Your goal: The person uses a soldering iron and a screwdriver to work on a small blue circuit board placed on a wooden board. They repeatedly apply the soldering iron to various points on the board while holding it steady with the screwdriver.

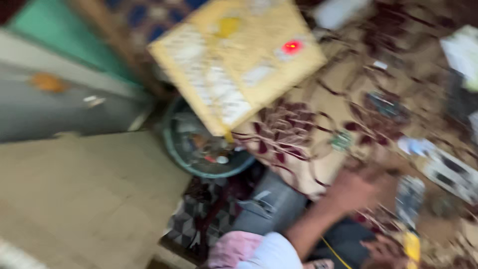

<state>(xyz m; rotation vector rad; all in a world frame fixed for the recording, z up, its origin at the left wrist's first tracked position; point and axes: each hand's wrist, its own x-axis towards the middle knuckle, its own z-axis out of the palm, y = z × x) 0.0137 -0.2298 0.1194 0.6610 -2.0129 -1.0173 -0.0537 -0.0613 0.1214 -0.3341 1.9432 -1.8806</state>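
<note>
The picture is heavily blurred. My left hand (pixel 353 192) reaches out from a pale sleeve (pixel 274 251) and rests on a beige and maroon flowered cloth (pixel 294 134); whether it holds anything is unclear. My right hand (pixel 383 249) is at the bottom edge, beside a yellow object (pixel 411 246) and just below a dark oblong device (pixel 410 198). Its grip cannot be made out. A small green circuit board (pixel 341 140) lies on the cloth above my left hand.
A large yellow board (pixel 234 60) with a red light (pixel 292 47) leans at the top. Under it sits a teal basin (pixel 172 144) holding small parts. A grey cabinet (pixel 59 107) and tiled floor (pixel 74 199) fill the left. A white box-like device (pixel 450 172) lies at the right.
</note>
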